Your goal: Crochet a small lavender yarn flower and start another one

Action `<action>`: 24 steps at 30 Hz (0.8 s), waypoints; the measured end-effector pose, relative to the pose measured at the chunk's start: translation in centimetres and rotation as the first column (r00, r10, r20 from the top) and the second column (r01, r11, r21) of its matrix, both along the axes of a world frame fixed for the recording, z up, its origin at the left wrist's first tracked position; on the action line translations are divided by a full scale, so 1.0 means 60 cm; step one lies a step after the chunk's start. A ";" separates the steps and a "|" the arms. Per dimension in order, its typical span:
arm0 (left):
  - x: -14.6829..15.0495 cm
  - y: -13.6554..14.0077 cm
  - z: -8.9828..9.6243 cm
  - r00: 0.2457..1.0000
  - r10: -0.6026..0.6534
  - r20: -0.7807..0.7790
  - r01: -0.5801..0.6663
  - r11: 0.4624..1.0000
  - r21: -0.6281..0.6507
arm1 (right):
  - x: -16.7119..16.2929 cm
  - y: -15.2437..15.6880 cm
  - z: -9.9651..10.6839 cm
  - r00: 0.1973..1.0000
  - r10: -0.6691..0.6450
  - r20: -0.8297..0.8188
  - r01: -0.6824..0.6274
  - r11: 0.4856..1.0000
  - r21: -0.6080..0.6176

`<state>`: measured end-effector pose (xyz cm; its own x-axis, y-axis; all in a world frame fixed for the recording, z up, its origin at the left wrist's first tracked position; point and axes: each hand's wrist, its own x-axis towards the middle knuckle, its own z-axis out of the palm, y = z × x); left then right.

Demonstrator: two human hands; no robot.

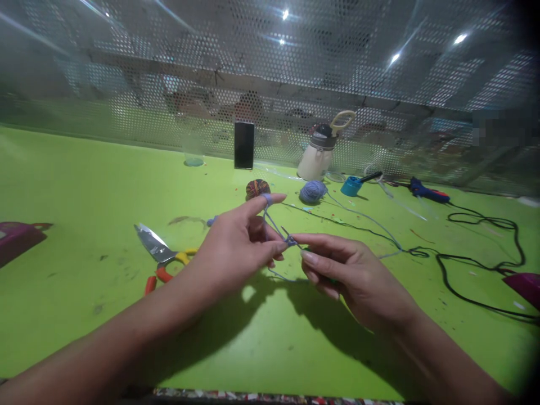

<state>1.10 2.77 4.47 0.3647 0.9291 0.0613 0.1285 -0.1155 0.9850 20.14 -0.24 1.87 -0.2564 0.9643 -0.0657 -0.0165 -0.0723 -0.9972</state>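
Note:
My left hand (236,239) pinches a small piece of blue-purple crochet work (290,241) between thumb and fingers. Its raised index finger has the yarn (273,219) wrapped round it, and the strand runs down to the piece. In my right hand (352,270) is a crochet hook (286,230), its metal tip at the piece; most of its handle is hidden by the fingers. Both hands are above the green table, almost touching. Beyond them lies a blue-purple yarn ball (313,192), with a strand trailing to the right. A dark multicoloured yarn ball (257,189) sits behind my left index finger.
Scissors (162,253) lie open left of my left forearm. At the back stand a phone (243,145) and a white bottle (316,154). A blue pot (351,185), a glue gun (428,191) and its black cord (447,281) are on the right of the green table (76,185).

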 end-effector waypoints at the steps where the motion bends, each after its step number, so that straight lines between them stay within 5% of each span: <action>1: 0.001 0.000 0.000 1.000 0.016 -0.005 -0.016 1.000 0.006 | 0.000 0.000 0.000 1.000 -0.006 0.000 0.006 1.000 -0.002; 11: 0.002 -0.002 0.001 0.967 0.117 0.226 -0.104 0.992 -0.067 | -0.007 -0.002 0.002 0.999 -0.040 0.037 0.038 0.998 0.045; 24: 0.004 0.003 -0.005 0.988 0.115 0.101 -0.113 0.993 -0.021 | -0.012 -0.005 0.001 0.991 -0.068 0.116 0.053 0.991 0.127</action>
<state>1.36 2.96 4.20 0.2489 0.9654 0.0783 0.0384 -0.0907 0.9951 19.43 -0.56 1.95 -0.1950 0.9804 0.0277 0.1029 0.0485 -0.9935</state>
